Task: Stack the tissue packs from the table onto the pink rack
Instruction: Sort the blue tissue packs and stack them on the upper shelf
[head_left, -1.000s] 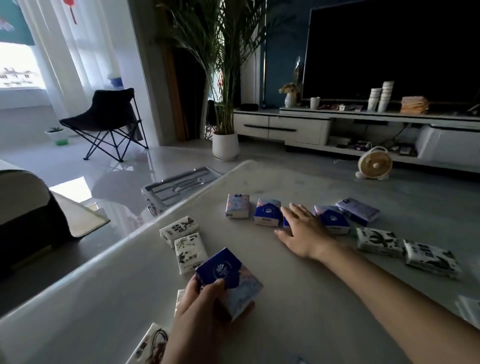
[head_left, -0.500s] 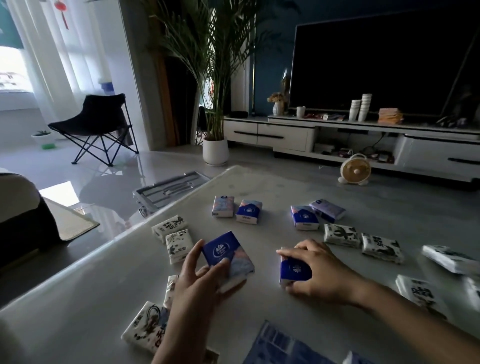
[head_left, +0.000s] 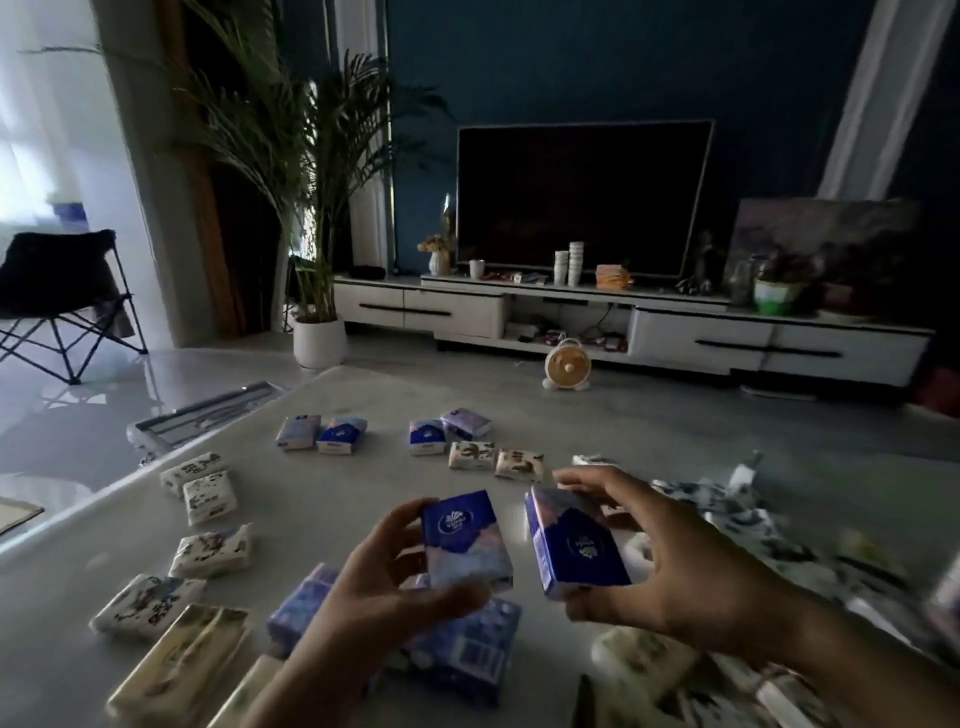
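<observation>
The left grip (head_left: 374, 587) curls round a rectangular blue-and-pink plastic tissue pack (head_left: 465, 540), the right grip (head_left: 670, 571) round a second dark blue tissue pack (head_left: 576, 551), both held above the pale glossy worktop (head_left: 337, 499), probably to carry two together; no pink rack shows

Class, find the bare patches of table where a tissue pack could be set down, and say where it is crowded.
Bare: the middle of the table, between the far blue packs, the white packs at left and the left hand; also the far stretch beyond the purple pack. Crowded: near edge and right side, past the right hand.
</observation>
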